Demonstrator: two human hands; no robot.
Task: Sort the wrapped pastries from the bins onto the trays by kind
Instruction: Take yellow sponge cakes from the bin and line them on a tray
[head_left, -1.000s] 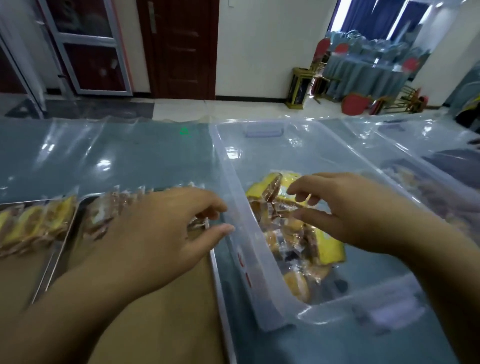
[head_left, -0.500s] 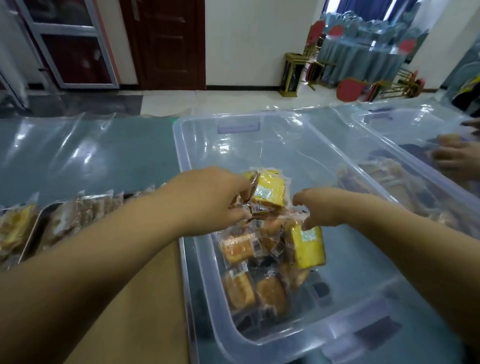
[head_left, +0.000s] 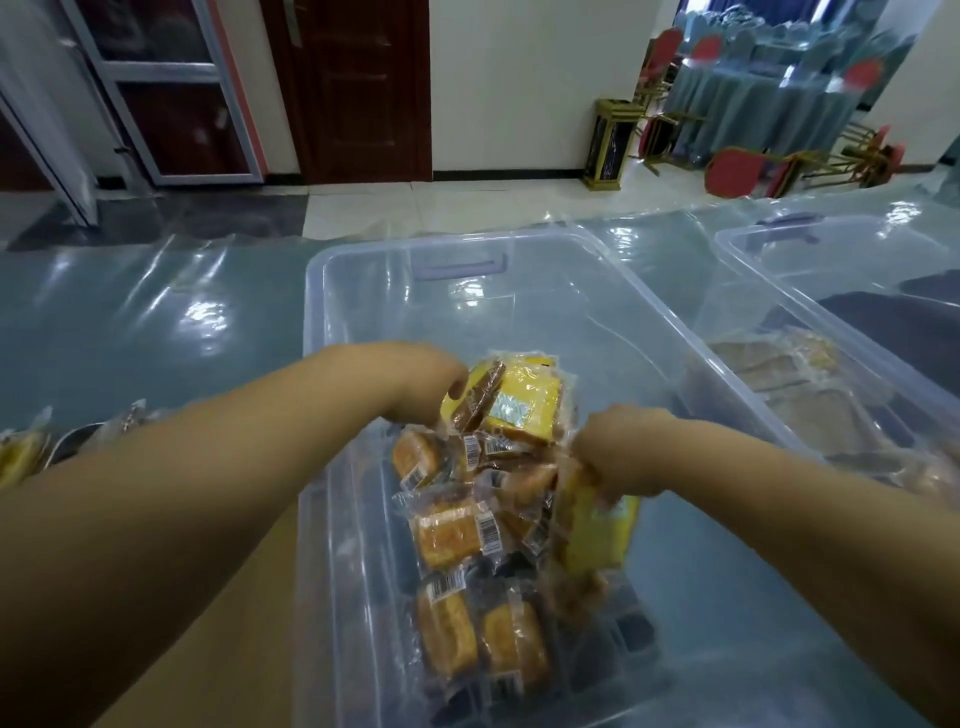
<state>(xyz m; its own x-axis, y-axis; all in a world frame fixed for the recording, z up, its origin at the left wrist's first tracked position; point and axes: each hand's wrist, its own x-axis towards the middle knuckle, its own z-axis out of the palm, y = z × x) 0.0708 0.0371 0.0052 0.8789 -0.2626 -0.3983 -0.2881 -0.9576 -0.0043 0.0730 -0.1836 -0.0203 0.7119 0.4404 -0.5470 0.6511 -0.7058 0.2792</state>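
Both hands are inside a clear plastic bin (head_left: 322, 322) that holds a heap of wrapped pastries (head_left: 452, 535). My left hand (head_left: 415, 384) pinches the wrapper edge of a yellow cake slice (head_left: 524, 410) at the top of the heap. My right hand (head_left: 618, 452) is closed on another wrapped yellow cake slice (head_left: 597, 530), which hangs tilted below the fingers. Several orange-brown buns with barcode labels lie under and in front of both hands. At the far left, trays (head_left: 67, 441) carry rows of wrapped pastries (head_left: 21, 452), mostly hidden by my left arm.
A second clear bin (head_left: 748, 249) stands to the right with pale wrapped pastries (head_left: 795, 384) inside. Shiny plastic sheeting covers the grey-blue table (head_left: 130, 332). Beyond it are a dark door, a gold floor bin and stacked red chairs.
My left hand left the tray and reached into the bin, taking the top yellow slice. My right hand moved down and closed on another yellow slice. The view shifted left to right.
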